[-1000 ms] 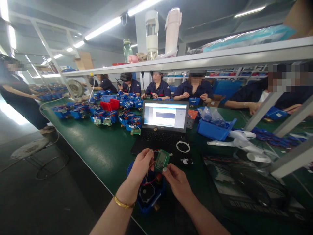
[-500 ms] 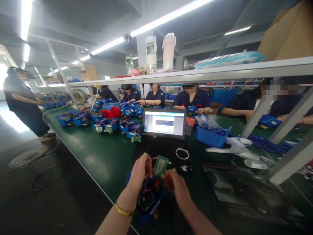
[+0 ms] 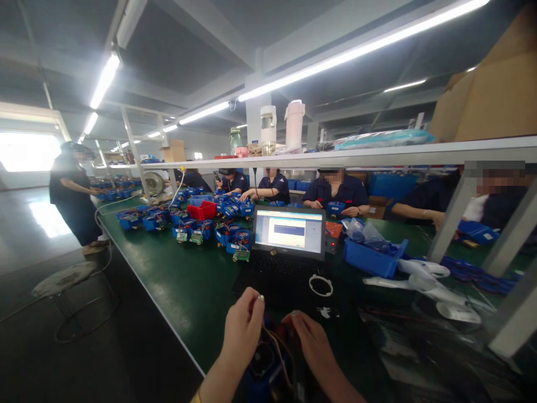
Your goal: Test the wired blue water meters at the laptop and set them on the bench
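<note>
Low in the head view, a blue plastic housing (image 3: 255, 380) with a dark round part inside sits beneath my hands. Thin coloured wires (image 3: 277, 348) rise from it between them. My left hand (image 3: 244, 324) is closed in a pinch above the housing's left side, close to the upper ends of the wires; what it pinches is hidden. Opposite, my right hand (image 3: 310, 338) has its fingers curled together at the housing's right side, and their tips hide whatever they hold. The green circuit board with a display, seen earlier, cannot be made out now.
Behind my hands stands an open laptop (image 3: 289, 232), with a white ring (image 3: 321, 285) at its right. Several blue housings with wires and boards fill the left bench, beside a red bin (image 3: 202, 210). A blue bin (image 3: 373, 256) holds bagged parts. A shelf (image 3: 293, 160) crosses above; co-workers sit opposite.
The view has tilted up and swung left. The green board between my hands has dropped out of sight. My left hand has closed into a pinch, and my right fingers have curled near the wires.
</note>
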A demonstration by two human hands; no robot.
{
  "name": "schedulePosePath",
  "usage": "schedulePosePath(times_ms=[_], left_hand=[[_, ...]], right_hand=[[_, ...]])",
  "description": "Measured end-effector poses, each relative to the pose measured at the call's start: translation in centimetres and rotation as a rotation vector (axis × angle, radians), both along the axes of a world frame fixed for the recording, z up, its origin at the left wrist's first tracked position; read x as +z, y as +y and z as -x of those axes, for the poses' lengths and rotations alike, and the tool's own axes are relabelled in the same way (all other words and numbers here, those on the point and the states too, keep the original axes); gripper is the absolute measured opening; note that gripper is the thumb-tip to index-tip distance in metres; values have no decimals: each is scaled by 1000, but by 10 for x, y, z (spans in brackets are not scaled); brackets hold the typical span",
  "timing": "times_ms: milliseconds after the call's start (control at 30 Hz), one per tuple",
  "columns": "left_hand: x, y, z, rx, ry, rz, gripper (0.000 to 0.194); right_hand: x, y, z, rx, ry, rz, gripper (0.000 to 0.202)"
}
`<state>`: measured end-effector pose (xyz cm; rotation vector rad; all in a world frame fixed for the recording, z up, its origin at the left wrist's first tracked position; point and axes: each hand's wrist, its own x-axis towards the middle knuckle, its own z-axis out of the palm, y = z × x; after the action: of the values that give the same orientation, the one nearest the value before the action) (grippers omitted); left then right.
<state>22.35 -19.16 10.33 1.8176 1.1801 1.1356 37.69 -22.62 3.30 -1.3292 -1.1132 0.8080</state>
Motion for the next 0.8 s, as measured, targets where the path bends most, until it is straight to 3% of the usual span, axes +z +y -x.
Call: schedulePosePath(times_ms=[67,133,233,333,433,500,567,667,800], left_hand=[[-12,-8,14,234,100,-92,24],[-30,-17,28,367,112,-88,46],[-58,-32,41,439,56,1,80],[-79,-48,39,389,-127,301,89],[-90,-57,32,208,-436,791,66],[-93,-56,30,106,-610,972,53],[-93,-50,36,87,-690,982,44],[-85,-34,58,214,-667,970,40],[-65,-2,110,371,-633,889,39]], right_hand=[[1,-2,0,20,-80,-19,56],[2,-4,0,26,-118,-43,54],[3,-6,1,33,-147,-42,51],[4,-7,1,35,-175,-23,48],[4,-9,0,35,-228,-40,47],[3,-9,-5,21,-284,-52,45],[0,-9,-14,3,-343,-31,43],[-6,-10,-40,18,-442,88,41],[-26,-23,-91,56,-558,278,42]])
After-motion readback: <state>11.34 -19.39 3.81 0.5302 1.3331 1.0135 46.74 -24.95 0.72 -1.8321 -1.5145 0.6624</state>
